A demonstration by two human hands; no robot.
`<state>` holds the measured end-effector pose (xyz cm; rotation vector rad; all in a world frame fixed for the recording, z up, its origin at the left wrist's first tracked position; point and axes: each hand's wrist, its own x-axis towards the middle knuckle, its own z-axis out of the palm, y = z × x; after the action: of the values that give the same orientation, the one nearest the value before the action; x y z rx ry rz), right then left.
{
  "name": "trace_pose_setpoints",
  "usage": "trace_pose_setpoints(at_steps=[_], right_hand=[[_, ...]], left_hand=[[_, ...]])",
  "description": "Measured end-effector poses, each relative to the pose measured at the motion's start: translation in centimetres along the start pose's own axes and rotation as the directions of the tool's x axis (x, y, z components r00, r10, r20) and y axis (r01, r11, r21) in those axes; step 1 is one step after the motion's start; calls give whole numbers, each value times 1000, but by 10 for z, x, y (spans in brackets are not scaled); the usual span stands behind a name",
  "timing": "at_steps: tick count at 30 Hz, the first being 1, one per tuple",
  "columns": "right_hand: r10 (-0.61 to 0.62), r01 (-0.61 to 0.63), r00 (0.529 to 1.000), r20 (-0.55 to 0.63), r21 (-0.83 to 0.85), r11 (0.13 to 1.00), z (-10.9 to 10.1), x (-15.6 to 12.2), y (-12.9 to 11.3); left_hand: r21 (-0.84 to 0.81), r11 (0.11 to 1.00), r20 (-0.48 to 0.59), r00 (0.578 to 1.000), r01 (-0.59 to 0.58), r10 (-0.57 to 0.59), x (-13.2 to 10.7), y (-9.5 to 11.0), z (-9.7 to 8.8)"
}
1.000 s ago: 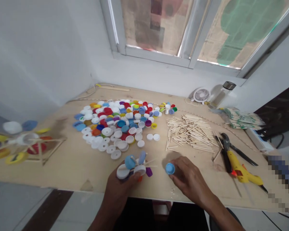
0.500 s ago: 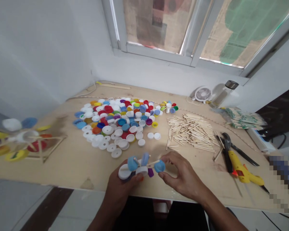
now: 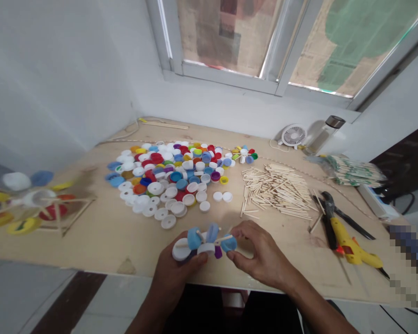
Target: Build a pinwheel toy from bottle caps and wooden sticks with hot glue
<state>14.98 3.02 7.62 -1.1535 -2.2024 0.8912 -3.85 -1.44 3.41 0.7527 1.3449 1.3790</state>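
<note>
Just above the table's front edge, my left hand (image 3: 181, 269) grips a pinwheel-like piece made of bottle caps and short wooden sticks. Its thumb presses on the white cap (image 3: 206, 249) at the hub. Around that cap sit a larger white cap (image 3: 181, 249), a light blue cap (image 3: 194, 238), another blue cap (image 3: 212, 230) and a purple cap (image 3: 218, 252). My right hand (image 3: 257, 250) has thumb and forefinger closed about the blue cap (image 3: 229, 242) at the right end of a stick. The piece's underside is hidden by my left fingers.
Loose bottle caps (image 3: 156, 188) form a heap mid-table, with wooden sticks (image 3: 277, 192) piled to its right. Farther right lie pliers (image 3: 329, 204) and a yellow glue gun (image 3: 348, 243). A finished-looking cap wheel on a stick frame (image 3: 59, 218) stands left. A small fan (image 3: 293, 136) and bottle (image 3: 323, 137) are behind.
The blue cap at the right has turned slightly and shifted a little left together with my right fingers. The held piece has tilted slightly in my left hand.
</note>
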Motion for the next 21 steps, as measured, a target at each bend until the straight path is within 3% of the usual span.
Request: trace_pose_setpoints(at_steps=[5, 9, 15, 21], right_hand=[[-15, 15, 1000, -5, -11, 1000, -4, -4, 2], [-39, 39, 999, -35, 0, 999, -8, -7, -1], [6, -9, 1000, 29, 84, 996, -6, -3, -12], [99, -98, 995, 15, 319, 943, 5, -6, -13]], left_hand=[[38, 999, -27, 1000, 12, -11, -1, 4, 1], [54, 998, 41, 999, 24, -26, -2, 10, 3], [83, 997, 132, 991, 10, -21, -4, 17, 8], [70, 996, 136, 989, 48, -57, -9, 22, 9]])
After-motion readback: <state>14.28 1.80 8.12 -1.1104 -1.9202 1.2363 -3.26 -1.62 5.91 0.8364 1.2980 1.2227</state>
